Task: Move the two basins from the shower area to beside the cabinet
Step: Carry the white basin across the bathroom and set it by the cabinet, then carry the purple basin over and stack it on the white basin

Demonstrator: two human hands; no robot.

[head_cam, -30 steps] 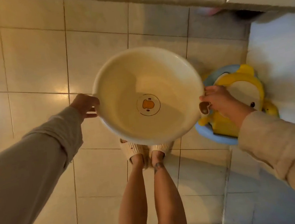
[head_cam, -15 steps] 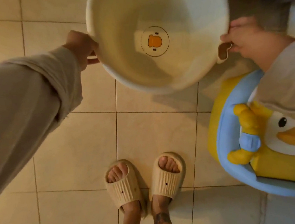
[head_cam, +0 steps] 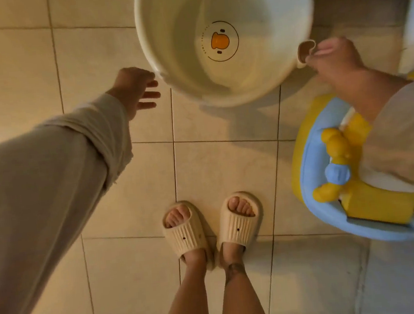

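Your cream basin (head_cam: 230,62) sits low over the floor (head_cam: 221,165), just ahead of both hands. Your left hand (head_cam: 136,90) is spread open beside its rim, holding nothing; your right hand (head_cam: 330,57) pinches the hanging tab. Looks like one basin's nearly placed. The second isn't visible, so probably half left.

Left arm reaches forward from the near left, sleeve bunched at the wrist. Left hand (head_cam: 136,89) is open, fingers (head_cam: 150,95) spread and pointing right, holding nothing. Right arm comes in from the right edge, sleeved to the forearm. Right hand (head_cam: 334,55) is loosely curled, fingertips (head_cam: 322,47) pointing left; whether they grip anything cannot be told. Both bare legs stand near centre.
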